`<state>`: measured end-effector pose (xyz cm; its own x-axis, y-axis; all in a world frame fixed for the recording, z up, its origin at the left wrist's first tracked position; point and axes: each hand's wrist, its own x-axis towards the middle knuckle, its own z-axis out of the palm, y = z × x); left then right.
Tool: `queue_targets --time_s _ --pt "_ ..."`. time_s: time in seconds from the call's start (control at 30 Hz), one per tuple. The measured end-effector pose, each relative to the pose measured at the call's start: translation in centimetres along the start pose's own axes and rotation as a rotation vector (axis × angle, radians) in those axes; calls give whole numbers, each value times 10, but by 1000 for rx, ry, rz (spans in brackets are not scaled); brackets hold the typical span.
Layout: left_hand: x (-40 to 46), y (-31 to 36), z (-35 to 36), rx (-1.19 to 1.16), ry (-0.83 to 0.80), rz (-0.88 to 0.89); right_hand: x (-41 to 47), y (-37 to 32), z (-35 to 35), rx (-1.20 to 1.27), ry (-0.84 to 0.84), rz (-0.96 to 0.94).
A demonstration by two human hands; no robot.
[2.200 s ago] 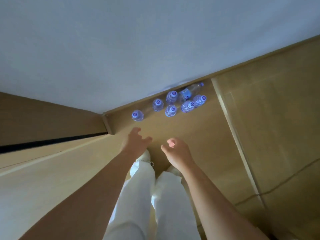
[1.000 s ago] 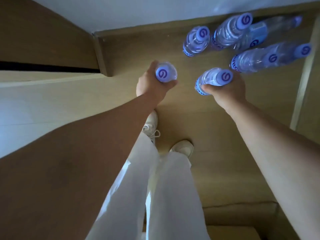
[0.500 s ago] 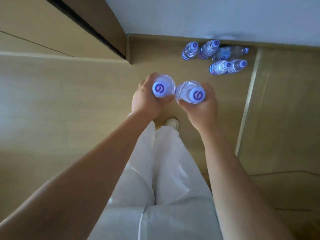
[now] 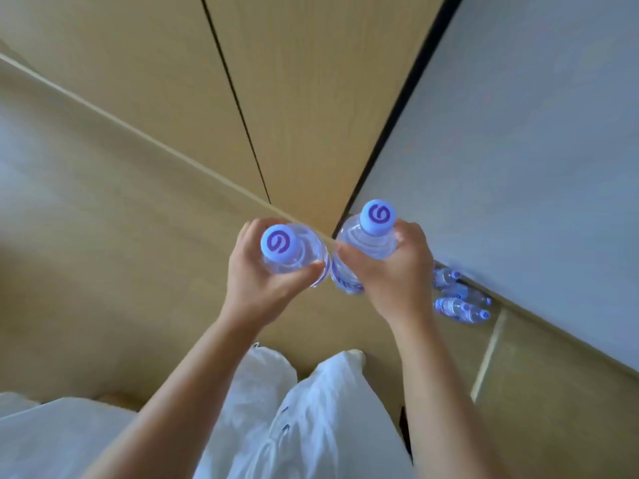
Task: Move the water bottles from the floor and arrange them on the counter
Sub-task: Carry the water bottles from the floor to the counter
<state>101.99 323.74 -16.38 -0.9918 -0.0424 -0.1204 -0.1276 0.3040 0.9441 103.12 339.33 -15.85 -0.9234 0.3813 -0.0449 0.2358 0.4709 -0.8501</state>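
Note:
My left hand (image 4: 262, 288) grips a clear water bottle (image 4: 294, 252) with a pale blue cap bearing a purple swirl. My right hand (image 4: 394, 274) grips a second, matching bottle (image 4: 366, 236). Both bottles stand upright, side by side and touching, held well above the floor in front of me. Several more water bottles (image 4: 456, 302) remain on the wooden floor by the wall, partly hidden behind my right hand. The counter is not in view.
A grey-white wall (image 4: 518, 150) rises on the right. Wooden cabinet panels (image 4: 294, 81) with a dark seam fill the top middle. My white trousers (image 4: 294, 409) and shoe tips show below. A pale strip (image 4: 487, 357) crosses the wooden floor at right.
I have lifted both bottles further from the floor, and my view has swung left, so the bottles left on the floor now look small at right.

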Motion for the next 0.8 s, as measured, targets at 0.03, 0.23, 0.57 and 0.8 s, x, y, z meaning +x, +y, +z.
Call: queue_targets --time_s 0.03,0.23,0.57,0.8 --pt "5 3 -25 -43 48 3 2 -22 18 -20 -27 -46" --pt "35 0 -181 -154 256 6 -7 -139 138 -6 -62 -304" --pt "98 -15 -346 -261 656 -50 10 -263 302 194 -400 -476" --pt "184 -11 -443 -135 929 -39 83 -361 418 352 -835 -467"
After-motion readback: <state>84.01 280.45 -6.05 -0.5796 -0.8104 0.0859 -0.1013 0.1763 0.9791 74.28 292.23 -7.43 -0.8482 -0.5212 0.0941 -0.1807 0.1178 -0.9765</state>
